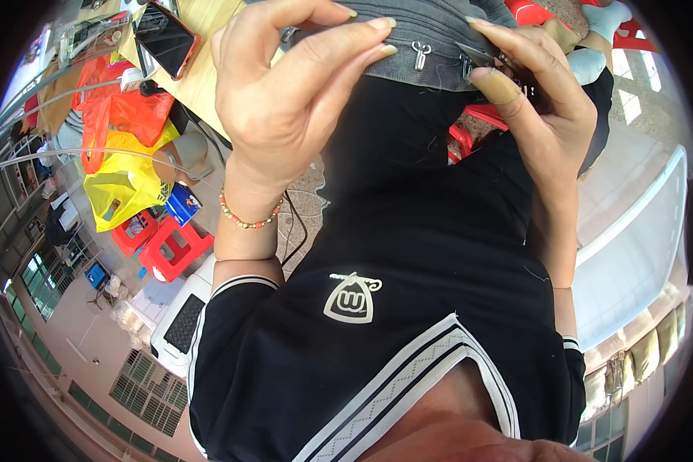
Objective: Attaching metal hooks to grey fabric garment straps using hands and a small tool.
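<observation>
Dark grey ribbed cloth [346, 48] lies across my lap, with a silver metal hook [421, 55] fixed near its edge. Farther right along that edge is a second small metal fastener [467, 68], partly covered by my right thumb. My left hand [281, 96] is raised over the cloth's left part, thumb and fingertips pinched together; whatever they hold is too fine to make out. Thread snips [485, 57] with a pointed grey blade sit in my right hand [550, 104], mostly hidden by its fingers. A tan covering wraps the right thumb's tip.
A phone [165, 40] rests on the wooden table [204, 96] at the left. Beyond are a yellow plastic bag [123, 181], red stools [175, 248] and a white machine [179, 327]. At the right stands a pale translucent panel [631, 254]. Another person's feet [607, 19] show at the upper right.
</observation>
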### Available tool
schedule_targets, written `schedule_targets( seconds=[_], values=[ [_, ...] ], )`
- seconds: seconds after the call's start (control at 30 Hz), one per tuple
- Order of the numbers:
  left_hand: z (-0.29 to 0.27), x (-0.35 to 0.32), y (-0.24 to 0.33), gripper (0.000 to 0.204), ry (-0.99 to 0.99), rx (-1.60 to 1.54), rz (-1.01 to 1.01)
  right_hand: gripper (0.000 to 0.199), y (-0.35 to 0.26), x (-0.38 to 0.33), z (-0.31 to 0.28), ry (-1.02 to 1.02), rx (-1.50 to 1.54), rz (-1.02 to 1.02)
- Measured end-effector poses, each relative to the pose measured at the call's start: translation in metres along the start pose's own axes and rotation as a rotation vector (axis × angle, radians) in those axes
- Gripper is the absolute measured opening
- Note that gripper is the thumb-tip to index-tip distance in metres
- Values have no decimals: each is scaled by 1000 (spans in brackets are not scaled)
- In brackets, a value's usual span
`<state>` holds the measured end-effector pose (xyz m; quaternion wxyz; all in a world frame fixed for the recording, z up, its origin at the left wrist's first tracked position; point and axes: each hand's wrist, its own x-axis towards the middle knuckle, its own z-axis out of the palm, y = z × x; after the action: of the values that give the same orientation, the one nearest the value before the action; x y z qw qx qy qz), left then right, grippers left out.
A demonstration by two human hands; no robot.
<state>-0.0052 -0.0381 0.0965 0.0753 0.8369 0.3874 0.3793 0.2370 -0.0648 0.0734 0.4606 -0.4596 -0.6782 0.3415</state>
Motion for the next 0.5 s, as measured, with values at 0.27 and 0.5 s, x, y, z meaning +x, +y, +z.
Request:
schedule_targets(
  seconds=[0.27,0.5],
  values=[
    [7,5,-10,14,25,194,201,41,0,13,5,-29,-97,-222],
    [8,8,-2,11,45,26,128,42,-3,14,-1,-122,-87,-160]
  ],
)
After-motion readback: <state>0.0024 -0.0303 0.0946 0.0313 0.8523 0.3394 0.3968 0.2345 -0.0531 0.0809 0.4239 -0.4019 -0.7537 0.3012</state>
